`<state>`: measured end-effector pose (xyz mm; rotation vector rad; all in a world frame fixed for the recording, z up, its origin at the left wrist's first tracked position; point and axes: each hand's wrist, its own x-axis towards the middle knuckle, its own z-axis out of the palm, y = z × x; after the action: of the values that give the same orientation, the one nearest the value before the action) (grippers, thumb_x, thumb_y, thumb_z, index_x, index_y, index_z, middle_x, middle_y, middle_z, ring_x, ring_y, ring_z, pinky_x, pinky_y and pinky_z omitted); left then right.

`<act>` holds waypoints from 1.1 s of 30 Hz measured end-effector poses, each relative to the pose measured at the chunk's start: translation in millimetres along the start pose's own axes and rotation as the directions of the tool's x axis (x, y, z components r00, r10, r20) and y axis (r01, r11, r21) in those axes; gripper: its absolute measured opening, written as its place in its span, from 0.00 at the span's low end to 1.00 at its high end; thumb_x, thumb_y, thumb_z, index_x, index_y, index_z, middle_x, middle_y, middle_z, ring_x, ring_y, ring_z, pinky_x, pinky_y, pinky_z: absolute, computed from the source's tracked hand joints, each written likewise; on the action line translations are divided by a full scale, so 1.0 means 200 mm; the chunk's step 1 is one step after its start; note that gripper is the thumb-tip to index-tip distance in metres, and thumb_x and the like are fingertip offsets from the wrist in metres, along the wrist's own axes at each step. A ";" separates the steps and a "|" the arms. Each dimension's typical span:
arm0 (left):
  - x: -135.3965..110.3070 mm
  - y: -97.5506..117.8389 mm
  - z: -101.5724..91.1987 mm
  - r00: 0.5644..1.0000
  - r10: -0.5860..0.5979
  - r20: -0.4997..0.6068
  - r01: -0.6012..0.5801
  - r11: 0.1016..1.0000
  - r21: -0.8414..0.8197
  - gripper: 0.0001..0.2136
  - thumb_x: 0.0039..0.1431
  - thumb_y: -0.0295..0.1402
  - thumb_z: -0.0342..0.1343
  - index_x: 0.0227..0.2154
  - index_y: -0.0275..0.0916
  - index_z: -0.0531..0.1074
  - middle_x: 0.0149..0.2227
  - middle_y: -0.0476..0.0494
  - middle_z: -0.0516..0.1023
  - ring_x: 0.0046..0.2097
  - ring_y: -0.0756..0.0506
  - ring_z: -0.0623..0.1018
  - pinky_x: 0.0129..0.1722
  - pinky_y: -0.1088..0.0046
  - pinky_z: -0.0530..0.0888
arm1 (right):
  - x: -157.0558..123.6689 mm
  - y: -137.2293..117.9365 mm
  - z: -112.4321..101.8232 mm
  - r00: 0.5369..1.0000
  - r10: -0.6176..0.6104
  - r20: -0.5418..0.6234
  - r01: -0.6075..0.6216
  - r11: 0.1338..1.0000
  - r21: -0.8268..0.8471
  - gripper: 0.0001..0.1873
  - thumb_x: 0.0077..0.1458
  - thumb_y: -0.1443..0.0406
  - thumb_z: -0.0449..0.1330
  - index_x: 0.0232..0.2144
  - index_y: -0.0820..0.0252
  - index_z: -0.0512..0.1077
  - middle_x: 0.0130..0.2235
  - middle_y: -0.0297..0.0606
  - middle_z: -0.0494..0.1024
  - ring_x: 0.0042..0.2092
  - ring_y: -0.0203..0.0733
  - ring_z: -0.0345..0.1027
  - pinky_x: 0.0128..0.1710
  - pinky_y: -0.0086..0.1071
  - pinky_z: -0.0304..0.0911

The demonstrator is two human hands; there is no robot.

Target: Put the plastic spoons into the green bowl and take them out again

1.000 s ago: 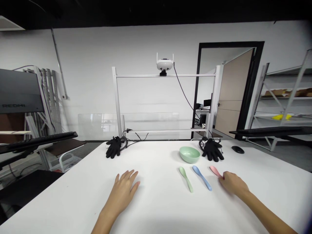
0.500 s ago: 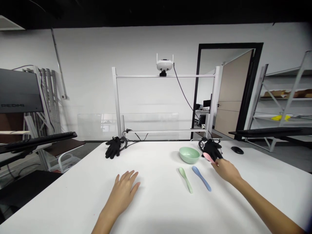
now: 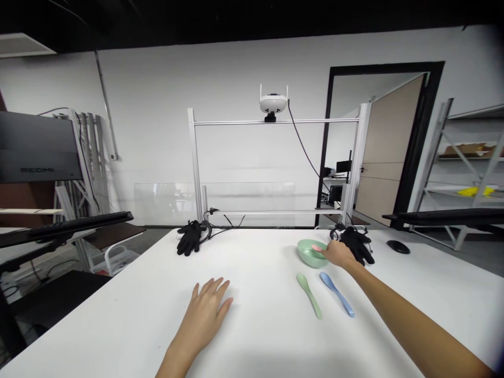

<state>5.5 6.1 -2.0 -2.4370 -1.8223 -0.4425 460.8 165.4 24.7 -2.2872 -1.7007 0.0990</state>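
Observation:
My right hand point(image 3: 337, 254) reaches over the rim of a pale green bowl point(image 3: 304, 253), gripping a pink plastic spoon point(image 3: 316, 247) whose bowl end lies above or just inside the green bowl. I cannot tell whether it touches the bottom. Just in front of the bowl, a green spoon point(image 3: 309, 295) and a blue spoon point(image 3: 336, 294) lie apart on the white table point(image 3: 260, 336). My left hand point(image 3: 207, 310) rests flat there, fingers spread, holding nothing. A black glove point(image 3: 357, 245) with wires lies behind my right hand, and another black glove point(image 3: 189, 237) lies at the far left.
A black computer mouse point(image 3: 398, 247) lies at the far right of the table. An aluminium frame point(image 3: 196, 168) stands along the back edge, carrying a white camera point(image 3: 272, 103). Black keyboards sit on both sides, a monitor point(image 3: 39, 152) at left.
My right hand has moved left and away with the pink spoon, from beside the black glove to over the green bowl. My left hand has stayed in place.

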 end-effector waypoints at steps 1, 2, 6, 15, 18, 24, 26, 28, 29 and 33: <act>0.00 0.00 0.00 1.000 0.000 -0.003 0.000 1.000 -0.002 0.24 0.72 0.45 0.43 0.65 0.45 0.66 0.68 0.40 0.68 0.69 0.34 0.64 0.67 0.42 0.58 | 0.02 0.00 0.02 1.000 0.018 0.008 -0.018 1.000 0.003 0.36 0.58 0.40 0.53 0.39 0.69 0.80 0.42 0.63 0.81 0.48 0.62 0.76 0.43 0.42 0.68; 0.00 -0.01 0.00 1.000 0.000 -0.007 0.000 1.000 -0.005 0.24 0.72 0.45 0.43 0.65 0.45 0.67 0.67 0.40 0.68 0.69 0.33 0.64 0.67 0.42 0.58 | 0.04 -0.01 0.04 0.999 0.035 0.017 -0.035 0.999 0.005 0.37 0.58 0.40 0.55 0.42 0.71 0.79 0.43 0.64 0.80 0.49 0.62 0.76 0.43 0.43 0.68; -0.01 -0.01 0.00 1.000 -0.004 -0.001 0.004 1.000 -0.008 0.24 0.72 0.46 0.43 0.65 0.46 0.67 0.67 0.41 0.68 0.69 0.33 0.64 0.67 0.42 0.58 | 0.09 -0.02 0.08 0.997 0.071 0.042 -0.071 0.997 -0.008 0.37 0.55 0.44 0.61 0.49 0.74 0.76 0.48 0.66 0.79 0.52 0.64 0.75 0.45 0.43 0.69; -0.02 -0.03 0.01 1.000 -0.001 -0.021 0.001 1.000 -0.015 0.24 0.72 0.46 0.42 0.65 0.47 0.67 0.67 0.41 0.69 0.69 0.34 0.65 0.67 0.42 0.58 | 0.14 -0.01 0.14 0.991 0.133 0.031 -0.134 0.991 0.008 0.40 0.43 0.47 0.71 0.51 0.71 0.76 0.49 0.67 0.79 0.52 0.63 0.76 0.46 0.45 0.71; -0.02 -0.03 0.01 1.000 -0.008 -0.011 0.008 1.000 -0.011 0.24 0.72 0.46 0.42 0.65 0.46 0.67 0.67 0.41 0.69 0.69 0.34 0.65 0.67 0.42 0.58 | 0.14 0.00 0.15 0.990 0.140 0.033 -0.141 0.990 0.006 0.38 0.43 0.50 0.70 0.51 0.71 0.76 0.50 0.66 0.79 0.52 0.63 0.76 0.45 0.44 0.71; -0.03 -0.02 -0.01 1.000 -0.026 0.010 0.026 1.000 -0.013 0.24 0.72 0.46 0.42 0.65 0.46 0.67 0.68 0.41 0.68 0.69 0.34 0.64 0.67 0.43 0.58 | 0.12 0.01 0.14 0.991 0.129 0.044 -0.130 0.991 0.015 0.34 0.47 0.51 0.67 0.51 0.71 0.77 0.50 0.64 0.79 0.51 0.62 0.76 0.44 0.42 0.71; -0.03 -0.02 -0.01 1.000 -0.020 0.005 0.020 1.000 -0.013 0.24 0.72 0.46 0.42 0.65 0.46 0.67 0.68 0.41 0.68 0.69 0.34 0.64 0.67 0.43 0.58 | 0.10 0.01 0.12 0.992 0.121 0.045 -0.122 0.992 0.018 0.32 0.50 0.51 0.64 0.49 0.71 0.78 0.50 0.63 0.79 0.51 0.62 0.76 0.44 0.42 0.70; -0.02 -0.02 -0.01 1.000 -0.022 0.010 0.022 1.000 -0.009 0.24 0.72 0.46 0.42 0.65 0.46 0.67 0.68 0.41 0.68 0.69 0.34 0.64 0.67 0.42 0.58 | 0.08 0.03 0.10 0.993 0.110 0.042 -0.111 0.994 0.021 0.30 0.54 0.49 0.60 0.46 0.69 0.79 0.48 0.62 0.80 0.50 0.61 0.76 0.43 0.41 0.70; -0.02 -0.02 -0.01 1.000 -0.023 0.013 0.024 1.000 -0.008 0.24 0.72 0.46 0.42 0.65 0.46 0.67 0.68 0.41 0.68 0.69 0.34 0.64 0.68 0.42 0.58 | 0.06 0.03 0.08 0.994 0.105 0.043 -0.106 0.994 0.023 0.29 0.56 0.48 0.57 0.43 0.68 0.80 0.47 0.61 0.80 0.49 0.60 0.77 0.43 0.41 0.69; -0.02 -0.02 -0.01 1.000 -0.019 0.001 0.019 1.000 -0.010 0.24 0.72 0.46 0.43 0.65 0.45 0.67 0.68 0.41 0.68 0.69 0.34 0.64 0.68 0.42 0.57 | -0.05 0.08 0.01 1.000 0.028 -0.008 -0.027 0.999 0.038 0.29 0.61 0.47 0.50 0.40 0.63 0.81 0.45 0.57 0.81 0.49 0.59 0.76 0.43 0.41 0.67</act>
<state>1.0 3.6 -2.1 -2.4282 -1.8501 -0.4530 471.5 152.9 17.7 -2.2811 -1.6495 0.1263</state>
